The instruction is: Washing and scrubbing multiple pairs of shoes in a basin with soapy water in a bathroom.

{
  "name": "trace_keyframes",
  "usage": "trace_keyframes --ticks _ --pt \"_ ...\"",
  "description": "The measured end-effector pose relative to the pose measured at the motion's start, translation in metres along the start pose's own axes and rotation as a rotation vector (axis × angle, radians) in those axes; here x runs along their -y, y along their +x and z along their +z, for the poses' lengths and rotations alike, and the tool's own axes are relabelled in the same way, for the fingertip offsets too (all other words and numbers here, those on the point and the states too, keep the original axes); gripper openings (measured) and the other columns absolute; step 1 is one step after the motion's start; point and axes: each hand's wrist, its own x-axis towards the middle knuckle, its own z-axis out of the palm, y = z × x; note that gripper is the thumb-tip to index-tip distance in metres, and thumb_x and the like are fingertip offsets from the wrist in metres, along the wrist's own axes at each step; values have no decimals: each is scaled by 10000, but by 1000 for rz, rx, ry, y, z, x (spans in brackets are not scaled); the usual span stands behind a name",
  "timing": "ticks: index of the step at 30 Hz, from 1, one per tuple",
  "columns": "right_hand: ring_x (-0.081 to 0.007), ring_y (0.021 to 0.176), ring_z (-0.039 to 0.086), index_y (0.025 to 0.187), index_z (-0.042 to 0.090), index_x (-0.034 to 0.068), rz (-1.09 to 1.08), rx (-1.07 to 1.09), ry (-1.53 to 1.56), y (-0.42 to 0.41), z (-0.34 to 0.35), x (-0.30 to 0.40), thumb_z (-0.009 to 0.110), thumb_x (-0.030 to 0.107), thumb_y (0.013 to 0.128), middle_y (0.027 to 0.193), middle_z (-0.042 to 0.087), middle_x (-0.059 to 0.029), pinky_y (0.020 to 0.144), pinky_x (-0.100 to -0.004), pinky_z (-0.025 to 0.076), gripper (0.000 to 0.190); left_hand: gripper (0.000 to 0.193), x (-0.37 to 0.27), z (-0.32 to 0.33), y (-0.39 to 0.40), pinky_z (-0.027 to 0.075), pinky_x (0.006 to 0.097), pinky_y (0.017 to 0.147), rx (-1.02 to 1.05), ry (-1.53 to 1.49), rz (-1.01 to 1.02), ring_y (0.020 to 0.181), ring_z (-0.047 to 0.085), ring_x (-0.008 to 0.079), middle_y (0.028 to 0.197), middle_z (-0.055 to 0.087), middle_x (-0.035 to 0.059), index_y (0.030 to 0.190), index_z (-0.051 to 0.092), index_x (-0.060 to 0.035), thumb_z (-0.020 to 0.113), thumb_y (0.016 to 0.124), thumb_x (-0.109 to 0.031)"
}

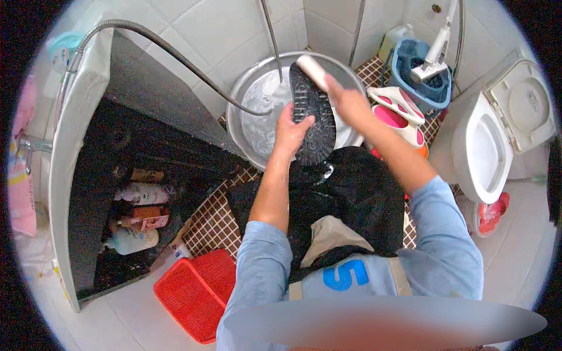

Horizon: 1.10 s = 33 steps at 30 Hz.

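My left hand (292, 134) grips a black shoe (314, 123) by the side, its thumb lying across the wet, treaded sole, which faces up towards me. In my right hand (344, 98) is a pale brush (312, 72), pressed against the upper end of the sole; its bristles are hidden. Both hands and the shoe are over the near right part of a round metal basin (248, 151). Whitish, sudsy water (259, 127) stands in the basin. A flexible metal hose (175, 52) arches from the left and reaches down into it.
A dark recess with several bottles (142, 193) is at left, a red plastic basket (197, 294) below. At right stand a blue mop bucket (399, 66) with a white mop head (428, 70), white-and-pink plastic items (397, 118) and a toilet (483, 153) with raised lid. Brown mosaic tiles (215, 215) cover the floor.
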Motion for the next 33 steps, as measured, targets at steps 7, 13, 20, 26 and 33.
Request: trace_keyframes --ticks 7,13,20,26,33 --pt "-394 684 616 1381 296 207 -188 128 198 -55 10 30 429 184 893 756 610 -247 636 -474 486 507 468 19 -12 12 473 273 754 -171 263 266 843 576 133 975 607 84 1154 477 38 663 729 -28" --pt "-423 710 602 1370 297 213 39 9 113 4 17 13 398 287 927 773 597 -274 643 -502 468 460 471 8 -3 5 465 284 773 -50 71 32 847 575 140 970 608 83 1159 473 32 664 734 -38" --pt "-420 674 598 1349 334 177 4 -125 176 14 8 7 430 174 881 761 598 -269 600 -511 460 477 501 25 1 8 455 296 813 18 96 98 898 571 160 1019 602 95 1182 462 36 675 743 -79" --pt "-420 714 608 1357 336 181 -129 138 69 -28 1 48 434 217 894 788 602 -274 647 -524 458 476 522 37 -16 10 427 311 869 -163 300 104 960 560 176 1053 596 121 1177 468 45 678 713 -72" --pt "-417 725 601 1347 353 174 -24 18 162 -2 22 26 455 214 890 807 599 -274 658 -499 461 471 462 17 -4 2 432 300 849 -97 258 43 939 570 176 1027 609 127 1139 488 45 667 727 -62"
